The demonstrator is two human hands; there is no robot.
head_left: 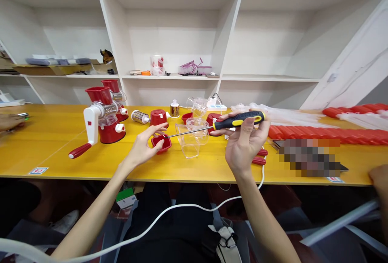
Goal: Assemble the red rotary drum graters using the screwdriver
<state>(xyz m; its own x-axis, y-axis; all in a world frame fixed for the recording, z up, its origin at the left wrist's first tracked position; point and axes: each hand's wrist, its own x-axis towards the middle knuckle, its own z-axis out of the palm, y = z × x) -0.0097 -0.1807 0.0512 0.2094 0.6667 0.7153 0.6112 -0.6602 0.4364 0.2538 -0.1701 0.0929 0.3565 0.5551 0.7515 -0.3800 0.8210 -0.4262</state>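
My right grip [244,144] is raised above the near edge of the desk [60,150], palm toward me, fingers clamped around the black and yellow handle of a screwdriver [239,120]. The thumb lies along the near end of the handle. The tool lies nearly level, its shaft running left and slightly down across a cluster of clear cups [190,142].

My left grip [142,146] is apart. The index finger stretches out over the tip of the shaft and the thumb sits lower, at the left rim of a small red cup [162,144] standing on the desk. The fingertip is right at the tip, but I cannot tell whether it touches it or whether the thumb touches the cup.

Left of that grip stands a red grinder [103,117] with a white crank. Two red handles [259,160] lie just beside my right wrist, and a row of red parts [318,135] lies further right. A white cable [182,208] hangs off the near edge across my lap. Another person's hand [9,121] rests on the desk at far left.
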